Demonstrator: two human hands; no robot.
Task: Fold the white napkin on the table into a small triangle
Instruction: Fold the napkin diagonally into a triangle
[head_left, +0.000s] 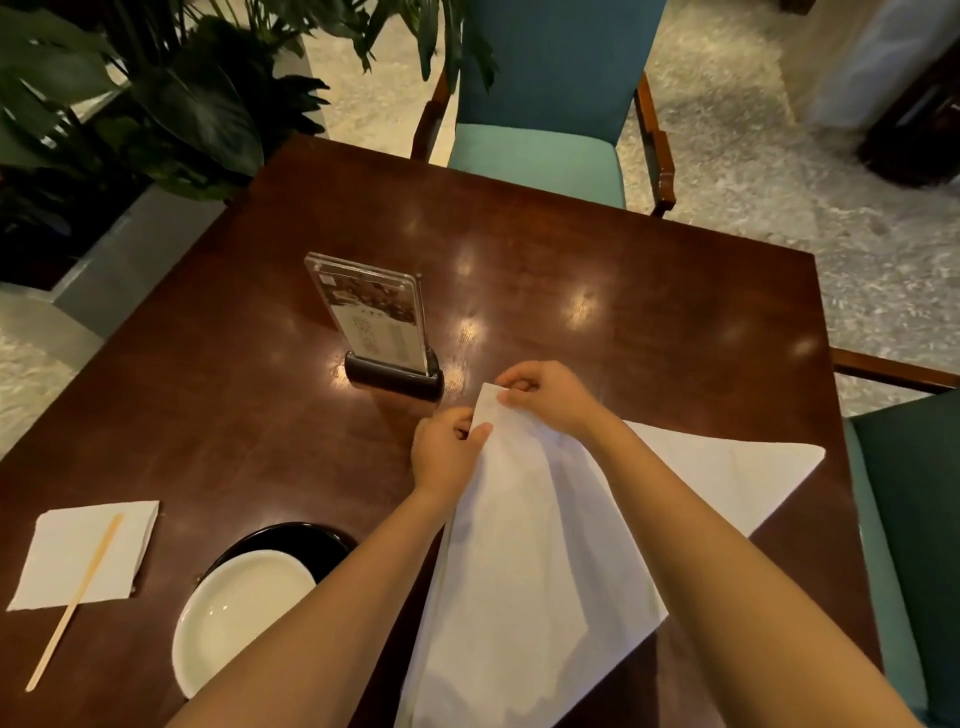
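Broadly, the dark wooden tabletop fills the scene with a teal chair at its far edge, and the white napkin lies on its near right part, one point reaching the right edge and its far corner raised. Left of it, a white plate sits on a black plate, a small paper napkin lies further left, and a clear menu stand stands upright near the middle. Just right of that stand, the left grip and right grip are each clamped on the raised corner, thumb against fingers, close together.
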